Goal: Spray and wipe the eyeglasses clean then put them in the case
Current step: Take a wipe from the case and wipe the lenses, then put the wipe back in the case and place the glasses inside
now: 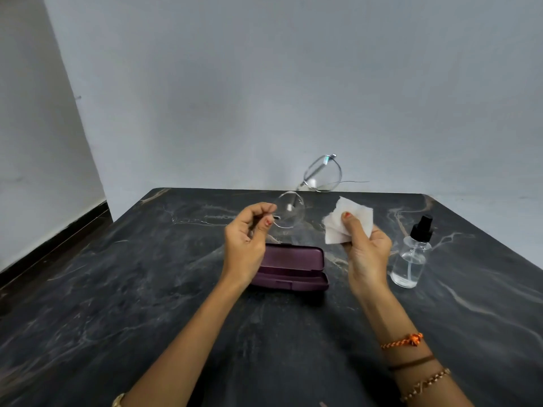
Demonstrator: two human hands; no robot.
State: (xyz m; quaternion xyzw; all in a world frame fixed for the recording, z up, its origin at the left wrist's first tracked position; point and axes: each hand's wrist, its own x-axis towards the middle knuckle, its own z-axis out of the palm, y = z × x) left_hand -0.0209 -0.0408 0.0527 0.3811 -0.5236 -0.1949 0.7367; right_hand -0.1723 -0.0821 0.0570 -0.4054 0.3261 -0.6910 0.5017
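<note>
My left hand pinches the thin-rimmed eyeglasses at the hinge of the near lens and holds them up above the table, tilted, the far lens highest. A folded white tissue is gripped in my right hand, a short way right of the glasses and apart from them. The purple glasses case lies open on the dark marble table, below and between my hands; nothing shows inside it. A clear spray bottle with a black nozzle stands upright to the right of my right hand.
A pale grey wall rises behind the table's far edge. A dark skirting board runs along the floor at the left. Bracelets circle my right wrist and a watch sits on my left.
</note>
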